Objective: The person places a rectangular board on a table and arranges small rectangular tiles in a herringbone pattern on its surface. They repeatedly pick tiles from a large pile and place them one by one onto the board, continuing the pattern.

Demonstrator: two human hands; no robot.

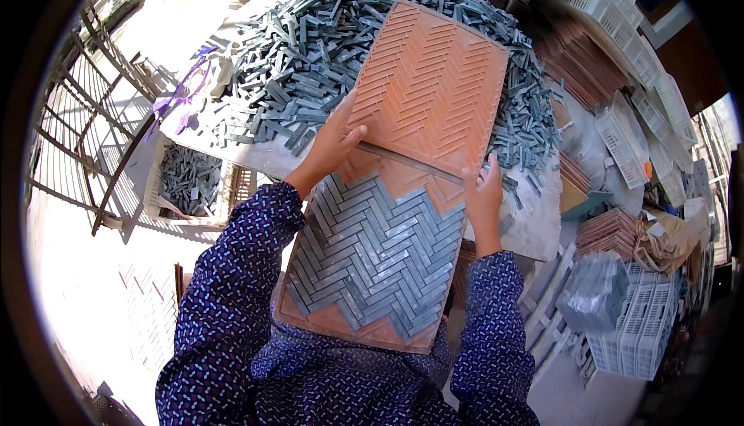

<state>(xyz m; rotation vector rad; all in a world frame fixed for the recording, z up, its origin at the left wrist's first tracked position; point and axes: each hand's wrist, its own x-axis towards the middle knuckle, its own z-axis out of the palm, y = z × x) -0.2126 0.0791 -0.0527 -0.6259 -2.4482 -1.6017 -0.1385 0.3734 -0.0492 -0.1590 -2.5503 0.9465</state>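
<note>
An orange herringbone mould tray [434, 77] with bare slanted grooves is held up in front of me, tilted. My left hand [338, 141] grips its lower left edge, thumb over the front and fingers mostly behind it. At its lower right corner my right hand [483, 192] is closed round the edge, fingers partly hidden. Below it, toward my lap, rests a second orange mould tray [329, 319]. Slim grey-green stone strips [380, 244] fill its middle in a zigzag pattern, with orange zigzag areas showing at both ends. The upper tray hides part of its far edge.
A large heap of loose stone strips [302, 46] covers the pale table [535, 228] beyond. More strips fill a crate [151, 201] at left, near a curved metal frame [116, 186]. Stacked orange trays [581, 62] and white plastic crates [632, 317] line the right side.
</note>
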